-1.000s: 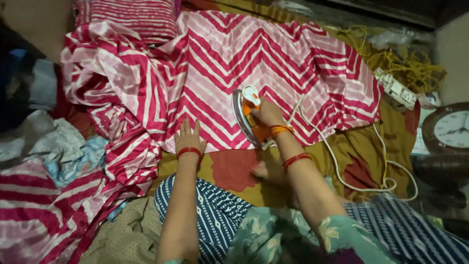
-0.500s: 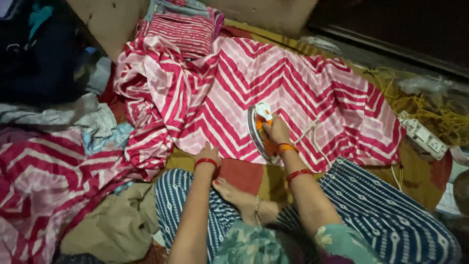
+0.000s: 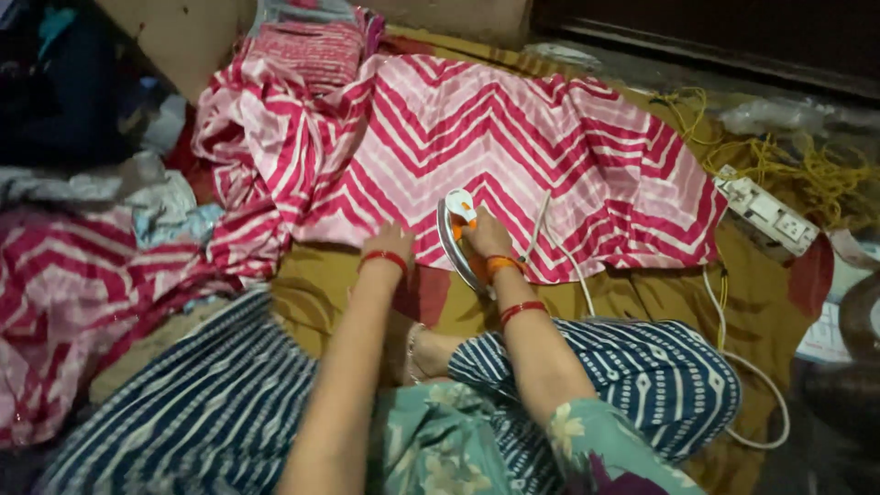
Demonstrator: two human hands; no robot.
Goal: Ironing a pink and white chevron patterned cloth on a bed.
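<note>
A pink and red zigzag-striped cloth (image 3: pixel 513 137) lies spread flat on a mustard-coloured sheet (image 3: pixel 642 302). My right hand (image 3: pixel 486 236) grips the orange handle of a white and silver electric iron (image 3: pixel 456 229), which rests on the cloth's near edge. My left hand (image 3: pixel 390 246) presses flat on the same edge just left of the iron, fingers together. Both wrists wear red and orange bangles. A white cord (image 3: pixel 724 357) runs from the iron across the sheet to the right.
A white power strip (image 3: pixel 765 213) and tangled yellow cord (image 3: pixel 807 165) lie at the right. Bunched striped cloth (image 3: pixel 247 156) and a folded pile (image 3: pixel 312 50) sit at the left and back. My crossed legs in blue striped trousers (image 3: pixel 642 376) fill the foreground.
The view has shifted, so the cloth sits more centred. Both hands stay at the cloth's near edge, the right still on the iron.
</note>
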